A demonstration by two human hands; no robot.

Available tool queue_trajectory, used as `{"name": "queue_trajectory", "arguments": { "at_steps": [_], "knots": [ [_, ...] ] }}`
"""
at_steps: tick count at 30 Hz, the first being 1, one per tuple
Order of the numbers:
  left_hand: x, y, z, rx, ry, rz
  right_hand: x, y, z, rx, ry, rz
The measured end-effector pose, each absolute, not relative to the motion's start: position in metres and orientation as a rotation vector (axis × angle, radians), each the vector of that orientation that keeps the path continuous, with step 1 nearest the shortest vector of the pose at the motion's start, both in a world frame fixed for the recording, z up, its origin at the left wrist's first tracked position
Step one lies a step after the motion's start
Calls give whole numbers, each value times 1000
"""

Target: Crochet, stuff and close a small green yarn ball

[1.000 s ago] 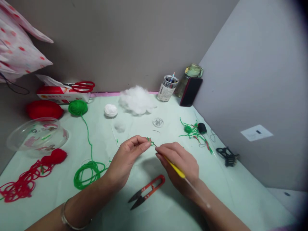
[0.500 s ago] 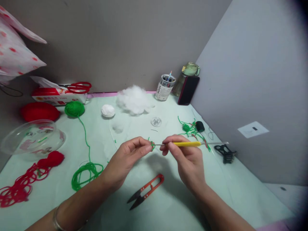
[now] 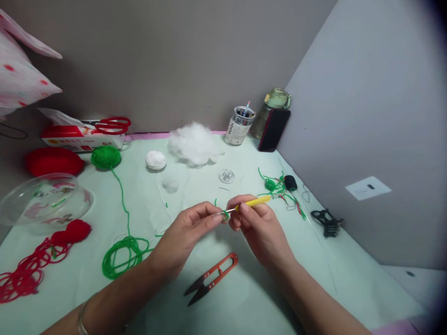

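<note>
My left hand (image 3: pixel 186 235) pinches a small loop of green yarn (image 3: pixel 226 215) between thumb and fingertips. My right hand (image 3: pixel 261 228) grips a crochet hook (image 3: pixel 256 202) by its yellow handle, and the metal shaft reaches left to the green loop at my left fingertips. Whether the tip passes through the loop I cannot tell. Below the hands lie orange thread snips (image 3: pixel 213 278). Left of my left forearm is a loose coil of green yarn (image 3: pixel 118 256), its strand running back to a green yarn ball (image 3: pixel 105 158).
White stuffing (image 3: pixel 195 144) and a white yarn ball (image 3: pixel 155 160) lie further back. At left are a clear bowl (image 3: pixel 78 204) and red yarn (image 3: pixel 24 272). A pen can (image 3: pixel 239 125), phone (image 3: pixel 274 130) and yarn scraps (image 3: pixel 275 186) are toward the right.
My right hand has swung the crochet hook from slanting down to the right, through nearly level, to tilting up rightward. It has moved left, closer to my left hand.
</note>
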State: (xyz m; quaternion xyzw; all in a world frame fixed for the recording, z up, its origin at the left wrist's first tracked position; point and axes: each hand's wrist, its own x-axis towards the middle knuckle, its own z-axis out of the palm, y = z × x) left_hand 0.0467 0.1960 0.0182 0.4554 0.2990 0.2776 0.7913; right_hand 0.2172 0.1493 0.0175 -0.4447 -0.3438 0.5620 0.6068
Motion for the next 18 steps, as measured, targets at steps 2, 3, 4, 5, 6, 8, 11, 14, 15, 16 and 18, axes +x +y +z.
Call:
{"name": "queue_trajectory", "arguments": {
  "at_steps": [2,3,4,5,6,8,11,14,15,16,18],
  "knots": [
    [47,195,17,1011,647,597,216,148,17,-1037,-846,1244],
    [47,196,16,1031,653,591,215,148,17,-1036,-856,1239],
    [46,197,16,1065,665,579,215,148,17,-1030,-856,1244],
    [45,198,17,1117,690,564,215,148,18,-1023,-848,1252],
    [43,201,18,1191,734,555,215,148,19,-1014,-836,1259],
    [38,206,22,1377,876,591,216,149,20,-1001,-808,1260],
    [31,213,30,1484,1029,786,219,149,22,-970,-780,1251],
    [30,211,37,1176,869,844,221,148,24,-949,-785,1230],
    [31,208,39,1040,785,808,220,148,25,-956,-794,1213],
    [33,205,41,917,703,764,220,147,26,-967,-806,1192],
    [38,198,46,743,586,692,217,145,28,-982,-837,1155]
  ]
}}
